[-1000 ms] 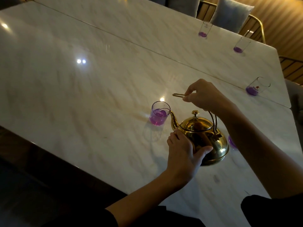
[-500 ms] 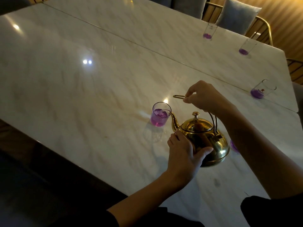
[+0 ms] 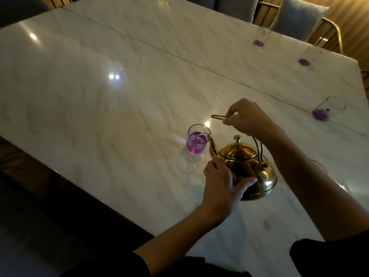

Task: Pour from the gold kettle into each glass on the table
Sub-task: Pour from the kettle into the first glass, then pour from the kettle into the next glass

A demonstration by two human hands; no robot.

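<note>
1. Now my right grip [image 3: 248,118] clasps the gold kettle [image 3: 245,166] by its handle, my left grip [image 3: 223,182] cupping its near side.
2. Its spout sits in the near glass [image 3: 196,141], mid-desk [image 3: 99,116].

Dim and warm throughout, with overhead lamp glare spotting the glossy marble table [image 3: 83,108], murky lower-left corner, soft focus, wide-angle bending at edges.

No words or numbers can be read; there is only a small red star on the glass [image 3: 327,110] at the right edge of the frame, with tiny marks beneath it too blurry to read.
</note>
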